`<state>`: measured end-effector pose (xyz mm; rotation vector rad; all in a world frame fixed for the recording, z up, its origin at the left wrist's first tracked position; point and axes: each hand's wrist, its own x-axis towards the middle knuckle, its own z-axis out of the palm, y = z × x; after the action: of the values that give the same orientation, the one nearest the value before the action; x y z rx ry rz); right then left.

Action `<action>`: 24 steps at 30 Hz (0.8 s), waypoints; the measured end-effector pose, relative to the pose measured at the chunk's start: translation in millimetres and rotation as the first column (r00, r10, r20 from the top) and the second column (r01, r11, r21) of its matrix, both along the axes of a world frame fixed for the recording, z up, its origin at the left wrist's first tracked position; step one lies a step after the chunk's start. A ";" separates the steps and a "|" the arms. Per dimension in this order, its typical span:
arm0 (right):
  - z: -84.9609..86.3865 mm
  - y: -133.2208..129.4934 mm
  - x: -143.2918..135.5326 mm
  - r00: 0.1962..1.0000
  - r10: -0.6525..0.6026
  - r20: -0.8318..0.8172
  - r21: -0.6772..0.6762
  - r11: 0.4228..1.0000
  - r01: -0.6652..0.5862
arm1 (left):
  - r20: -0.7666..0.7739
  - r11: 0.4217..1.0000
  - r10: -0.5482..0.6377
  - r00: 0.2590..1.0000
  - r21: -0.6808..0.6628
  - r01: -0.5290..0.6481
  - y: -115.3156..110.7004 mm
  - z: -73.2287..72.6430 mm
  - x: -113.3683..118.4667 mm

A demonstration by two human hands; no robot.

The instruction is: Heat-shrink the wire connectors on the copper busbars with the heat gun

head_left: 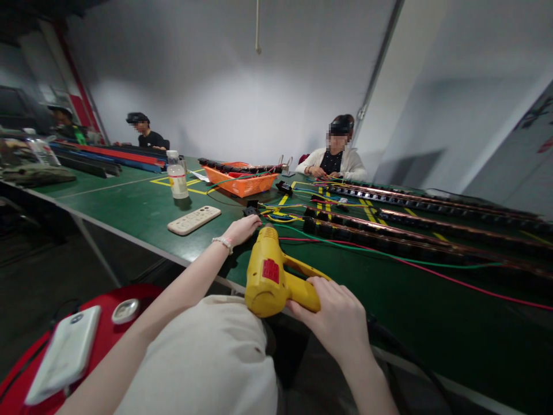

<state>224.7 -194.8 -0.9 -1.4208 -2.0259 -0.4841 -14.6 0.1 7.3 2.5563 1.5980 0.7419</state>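
Pale walls [216, 75] rise behind a long green table [116, 202] marked with yellow tape, and on its far side I see a person in a white top [356, 164]. Further left sits a person in black [151, 138]. An orange basket [242, 187], a bottle [177, 178] and a beige phone-shaped item [194, 220] are on the green surface; long copper-coloured strips [415, 199] run off to my right. Low on my left, a red stool [110, 297] holds a white phone [67, 351].

The yellow heat gun [266, 276] is at the table's near edge, above the lap, its ridged nozzle towards the strips. Its body is scuffed, with a red label on the side and a looped handle. My right hand [339, 314] is wrapped round that handle. My left hand [244, 229] reaches beside the nozzle to coloured wires [283, 218]; I cannot tell whether its fingers pinch one.
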 end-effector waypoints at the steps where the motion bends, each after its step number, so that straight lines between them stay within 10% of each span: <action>1: -0.5 -0.3 3.5 1.000 -0.002 0.001 0.010 1.000 0.002 | 0.006 1.000 0.001 1.000 -0.004 -0.001 -0.2 0.2 0.0; 24: -6.3 -43.6 92.0 0.944 -0.320 0.085 -0.018 0.947 0.322 | 0.058 0.997 0.024 0.998 -0.075 -0.020 0.5 0.0 -2.0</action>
<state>316.7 -238.5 -7.2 -1.7895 -1.8755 -0.6587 -16.6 0.5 7.3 2.4461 1.6076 0.7374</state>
